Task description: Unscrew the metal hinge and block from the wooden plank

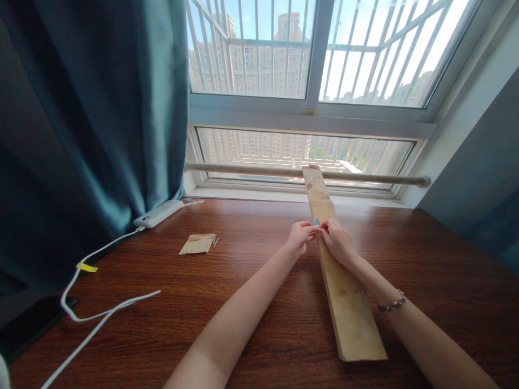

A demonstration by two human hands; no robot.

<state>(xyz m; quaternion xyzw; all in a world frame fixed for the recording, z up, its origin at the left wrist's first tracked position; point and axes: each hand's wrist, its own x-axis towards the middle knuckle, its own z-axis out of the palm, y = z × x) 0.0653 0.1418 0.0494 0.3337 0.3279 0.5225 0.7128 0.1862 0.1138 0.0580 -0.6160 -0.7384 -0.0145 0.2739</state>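
Observation:
A long pale wooden plank (348,302) reaches from the near side of the brown table toward the window, its far end at the metal rail. My left hand (300,235) is at the plank's left edge, thumb and fingers pinched together. From the right, my right hand (337,241) rests over the plank, and its fingertips are closed close to those of the left. Between the fingertips shows a small bluish-silver piece (315,221), too small to name. Both hands seem to hold it against the plank; which fingers grip it is partly hidden.
Left on the table lie a flat tan piece (197,244) and slim metal pins, like nails or screws (215,242). A white power strip (158,214) with a white cable (97,243) sits by the dark curtain (93,108). A rail (251,171) crosses before the window.

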